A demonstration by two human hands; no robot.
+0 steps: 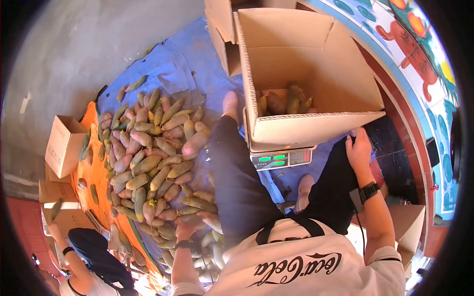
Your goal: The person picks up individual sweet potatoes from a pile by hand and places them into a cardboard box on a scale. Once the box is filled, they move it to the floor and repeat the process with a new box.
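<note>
My left hand (190,225) reaches down onto a pile of long green and pinkish radish-like vegetables (153,158); blur and the pile hide its finger grip. By my bent right knee is my right hand (359,148), thumb and fingers apart and nothing seen in it. Its fingertips are near the lower right corner of an open cardboard box (316,126). Inside the box lie several of the same vegetables (294,101). The box stands on a digital scale (281,159) with lit green displays, between my legs.
Blue sheeting (173,54) and orange sheeting (89,167) cover the floor. Another person (89,261) at lower left lifts a vegetable (56,209). More cardboard boxes (64,145) stand at left, with another box (222,39) behind the scale. A tiled wall (419,64) curves along the right.
</note>
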